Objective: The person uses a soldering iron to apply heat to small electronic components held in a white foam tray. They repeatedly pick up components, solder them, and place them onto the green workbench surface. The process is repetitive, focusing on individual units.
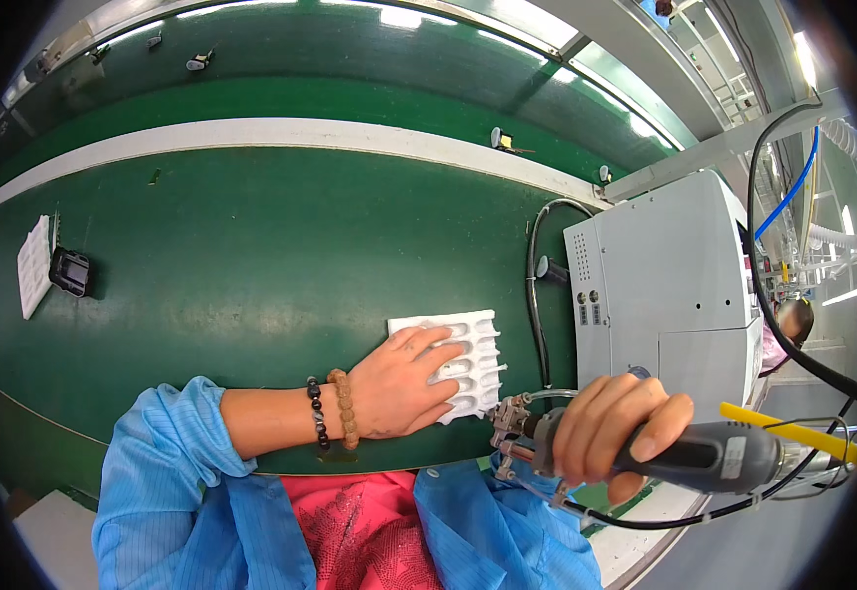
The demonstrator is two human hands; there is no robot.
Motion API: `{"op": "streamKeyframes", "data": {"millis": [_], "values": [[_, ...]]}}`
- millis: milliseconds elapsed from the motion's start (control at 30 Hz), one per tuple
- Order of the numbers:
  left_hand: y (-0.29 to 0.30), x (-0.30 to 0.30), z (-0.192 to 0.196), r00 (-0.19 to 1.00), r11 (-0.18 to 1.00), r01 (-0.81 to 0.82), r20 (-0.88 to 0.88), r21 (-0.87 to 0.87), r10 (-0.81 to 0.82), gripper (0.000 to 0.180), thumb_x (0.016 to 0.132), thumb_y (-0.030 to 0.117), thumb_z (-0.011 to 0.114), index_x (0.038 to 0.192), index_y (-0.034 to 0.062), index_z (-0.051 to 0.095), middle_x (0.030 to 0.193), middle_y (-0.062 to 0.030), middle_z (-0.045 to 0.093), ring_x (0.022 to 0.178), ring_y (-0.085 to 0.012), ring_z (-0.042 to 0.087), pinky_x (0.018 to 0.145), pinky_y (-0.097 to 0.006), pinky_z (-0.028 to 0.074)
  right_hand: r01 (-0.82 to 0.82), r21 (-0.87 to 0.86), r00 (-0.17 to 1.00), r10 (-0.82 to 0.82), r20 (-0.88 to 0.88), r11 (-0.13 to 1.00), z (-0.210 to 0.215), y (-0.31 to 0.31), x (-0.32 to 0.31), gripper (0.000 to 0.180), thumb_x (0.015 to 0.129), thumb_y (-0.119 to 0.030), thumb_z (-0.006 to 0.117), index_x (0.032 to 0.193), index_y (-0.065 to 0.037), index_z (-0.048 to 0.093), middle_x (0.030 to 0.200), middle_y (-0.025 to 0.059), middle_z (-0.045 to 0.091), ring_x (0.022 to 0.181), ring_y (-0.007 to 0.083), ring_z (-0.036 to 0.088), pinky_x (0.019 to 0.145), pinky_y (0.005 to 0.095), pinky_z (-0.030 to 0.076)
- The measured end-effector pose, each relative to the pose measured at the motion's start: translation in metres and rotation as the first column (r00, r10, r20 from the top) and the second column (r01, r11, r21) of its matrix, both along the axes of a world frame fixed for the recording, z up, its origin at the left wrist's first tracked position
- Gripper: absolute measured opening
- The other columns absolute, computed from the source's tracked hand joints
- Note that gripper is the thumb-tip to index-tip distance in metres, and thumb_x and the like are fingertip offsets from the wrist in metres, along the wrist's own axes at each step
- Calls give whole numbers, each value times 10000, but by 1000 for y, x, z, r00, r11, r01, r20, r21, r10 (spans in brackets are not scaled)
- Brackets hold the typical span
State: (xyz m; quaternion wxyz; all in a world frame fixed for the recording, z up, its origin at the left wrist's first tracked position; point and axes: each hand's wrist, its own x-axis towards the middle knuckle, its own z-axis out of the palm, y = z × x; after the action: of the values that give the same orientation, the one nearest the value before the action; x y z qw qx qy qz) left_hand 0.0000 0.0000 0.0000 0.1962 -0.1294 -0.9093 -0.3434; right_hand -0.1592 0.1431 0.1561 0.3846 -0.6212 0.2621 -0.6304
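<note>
1. Two hands at work: right hand (610,433) wrapped round a grey-and-black handheld tool (733,457); left hand (404,379) palm-down, fingers loosely spread over a white moulded tray (478,370). Cannot tell if fingertips pinch anything.
2. Tray: on the tabletop (252,216), partly under left hand, just left of the tool's metal nose (512,423). Probably pressed so it won't slide. Nose-to-tray contact: can't tell.
3. Tool: likely held sideways to keep its nose by the tray. Long axis runs roughly left-right; nose points left, toward left hand; butt end right of right hand.
4. Tray's hollows: long axes roughly left-right, open ends toward the right; tray's own long axis unclear, hand covers it.
5. Beyond right hand: grey machine (659,265), black hose (533,285) along its left side, perhaps routed there for clearance.
6. Far left of left hand: second white tray (33,270), tilted, touching or just beside a black box (70,285).
</note>
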Motion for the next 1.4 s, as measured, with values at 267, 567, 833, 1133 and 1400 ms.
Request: {"op": "streamKeyframes", "data": {"millis": [267,567,833,1133,1400], "values": [[1,-2,1,1000,999,13,-25,45,-12,187,794,251,724,874,88,682,1299,-151,553,1270,-361,466,1043,-499,396,364,50,932,-363,-16,930,0,6,12,396,831,-109,799,1032,-11,472,609,57,568,446,162,537,438,306,463],[-12,-9,-2,995,992,91,-40,82,-88,199,786,218,738,913,75,684,1297,-152,551,1267,-366,478,1031,-506,413,508,-176,861,-487,148,843,-6,9,17,397,908,-233,734,1003,-34,404,565,12,532,406,126,518,382,261,438],[-110,-104,25,974,990,-113,-185,88,128,219,824,139,710,1021,60,654,1191,-151,611,1133,-359,566,969,-451,474,589,-132,808,-585,70,797,10,29,9,374,909,-276,730,1000,-65,435,516,-15,530,373,75,501,336,198,434],[-197,-252,-8,956,944,-287,10,-163,292,315,844,171,720,1126,60,634,1169,-136,626,1105,-328,578,985,-401,467,479,-93,877,-480,9,873,16,28,-3,468,893,-370,735,1167,-71,501,643,13,546,465,120,509,421,250,426],[-205,-275,-18,961,924,-234,72,-303,267,233,921,218,650,1082,54,621,976,-143,660,953,-338,608,874,-428,492,462,-111,887,-462,31,880,14,22,-3,424,895,-338,740,1127,-76,500,630,8,532,454,116,498,424,250,433]]}}
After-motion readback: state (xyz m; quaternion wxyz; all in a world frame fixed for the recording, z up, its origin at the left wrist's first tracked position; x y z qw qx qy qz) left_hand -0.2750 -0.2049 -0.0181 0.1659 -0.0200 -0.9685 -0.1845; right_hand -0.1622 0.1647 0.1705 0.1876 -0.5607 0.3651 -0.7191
